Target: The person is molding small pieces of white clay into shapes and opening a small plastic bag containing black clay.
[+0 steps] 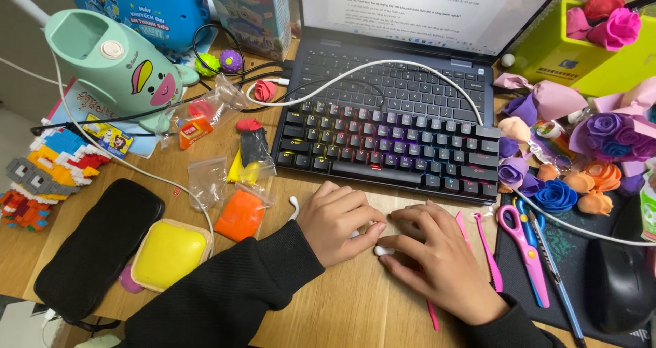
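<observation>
Both hands meet on the wooden desk before the backlit black keyboard: left hand and right hand pinch a small white lump of soft clay between fingertips. It looks light, squashy, best gripped gently at its ends.

Backlit keyboard resting on an open laptop. Left of it, small clear bags of orange clay and yellow clay, black pouch, mint-green lamp. Right: pink scissors, black mouse, clay flowers, lime-green box
</observation>
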